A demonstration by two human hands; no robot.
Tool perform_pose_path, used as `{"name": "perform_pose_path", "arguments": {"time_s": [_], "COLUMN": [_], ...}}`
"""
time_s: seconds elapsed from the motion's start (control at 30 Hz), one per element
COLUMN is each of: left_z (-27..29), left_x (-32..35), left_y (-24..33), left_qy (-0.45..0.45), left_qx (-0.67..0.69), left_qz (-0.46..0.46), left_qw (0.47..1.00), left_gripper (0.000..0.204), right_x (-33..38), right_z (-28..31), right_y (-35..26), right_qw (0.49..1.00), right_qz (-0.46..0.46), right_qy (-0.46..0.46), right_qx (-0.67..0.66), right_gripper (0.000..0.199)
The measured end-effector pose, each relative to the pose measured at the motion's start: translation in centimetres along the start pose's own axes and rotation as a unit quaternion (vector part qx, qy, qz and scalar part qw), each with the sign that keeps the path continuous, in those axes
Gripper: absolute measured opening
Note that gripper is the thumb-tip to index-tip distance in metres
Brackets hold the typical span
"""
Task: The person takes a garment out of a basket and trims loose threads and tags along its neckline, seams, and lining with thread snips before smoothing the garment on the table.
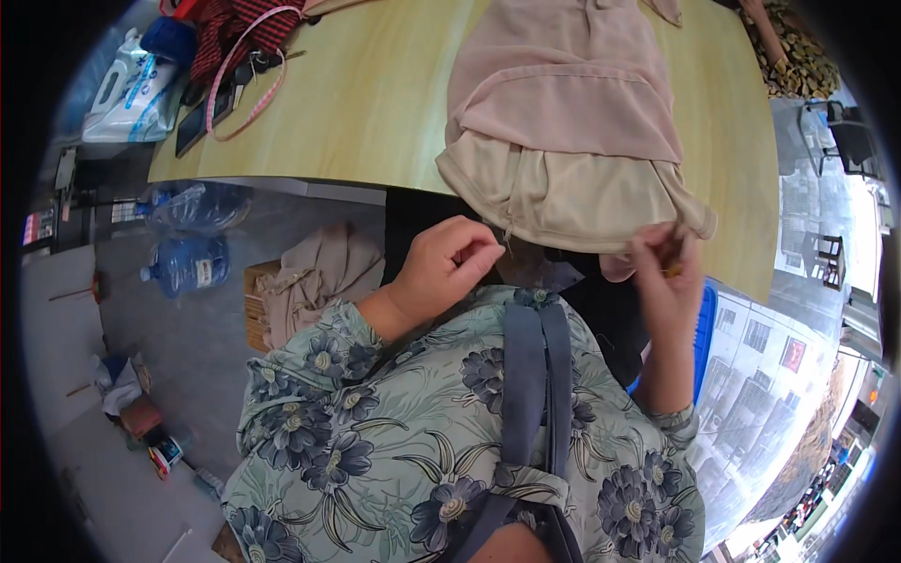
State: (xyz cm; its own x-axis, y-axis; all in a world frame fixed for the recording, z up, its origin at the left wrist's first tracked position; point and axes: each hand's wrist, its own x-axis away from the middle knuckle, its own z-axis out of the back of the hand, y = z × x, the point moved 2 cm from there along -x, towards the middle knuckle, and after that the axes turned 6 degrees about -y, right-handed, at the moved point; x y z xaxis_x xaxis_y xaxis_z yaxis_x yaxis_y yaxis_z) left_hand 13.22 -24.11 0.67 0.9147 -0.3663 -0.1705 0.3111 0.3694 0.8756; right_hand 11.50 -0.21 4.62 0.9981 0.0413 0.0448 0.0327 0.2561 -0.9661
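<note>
A dusty-pink garment with a beige lining (582, 192) lies over the table's near edge, its hem hanging toward me. My left hand (446, 266) is closed just left of the hem, thumb and forefinger together beside a loose thread end (508, 236). Whether the thread is between those fingers is too fine to see. At the hem's right corner is my right hand (671, 281), slightly blurred, its fingers curled. Something small and yellowish shows inside it, mostly hidden by the fingers. A pale pink bit of cloth (617, 267) hangs next to that hand.
On the wooden table (366, 103), a pink measuring tape (215, 89), keys (255, 64) and a dark phone (194, 124) lie at the far left, near a wipes pack (131, 94). Water jugs (192, 263) and a cardboard box of beige cloth (319, 277) stand on the floor. Another person's arm (765, 33) shows far right.
</note>
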Motion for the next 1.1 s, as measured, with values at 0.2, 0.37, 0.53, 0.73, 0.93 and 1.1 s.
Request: {"name": "perform_pose_path", "arguments": {"time_s": [0.2,0.37,0.53,0.73,0.93,1.1], "left_z": [-0.5,-1.8,-2.3,-2.1,-1.6,-1.3], "left_x": [-0.3,-1.1,-1.7,-1.6,-0.6,-0.1], "left_y": [0.1,-0.4,-0.5,-0.7,-0.2,-0.3], "left_qy": [0.044,-0.002,0.032,0.041,0.002,-0.027], "left_qx": [-0.091,-0.078,-0.075,-0.062,0.127,0.357], "left_qz": [0.013,0.098,0.111,0.050,0.079,0.177], "left_qw": [0.995,0.992,0.990,0.996,0.989,0.917], "left_gripper": [0.026,0.026,0.021,0.012,0.006,0.010], "right_x": [-0.2,-0.2,-0.2,-0.1,-0.1,0.2], "right_z": [-4.8,-5.4,-5.6,-5.4,-5.3,-5.1], "right_y": [-0.8,-0.4,-0.5,-0.5,1.3,1.4], "right_qw": [0.991,0.988,0.989,0.990,0.988,0.976], "right_qz": [0.054,0.043,0.048,0.055,0.087,0.105], "right_qy": [-0.122,-0.145,-0.138,-0.132,-0.115,-0.130], "right_qx": [0.033,0.017,0.013,0.016,0.063,0.139], "right_gripper": [0.013,0.013,0.015,0.017,0.020,0.025]}}
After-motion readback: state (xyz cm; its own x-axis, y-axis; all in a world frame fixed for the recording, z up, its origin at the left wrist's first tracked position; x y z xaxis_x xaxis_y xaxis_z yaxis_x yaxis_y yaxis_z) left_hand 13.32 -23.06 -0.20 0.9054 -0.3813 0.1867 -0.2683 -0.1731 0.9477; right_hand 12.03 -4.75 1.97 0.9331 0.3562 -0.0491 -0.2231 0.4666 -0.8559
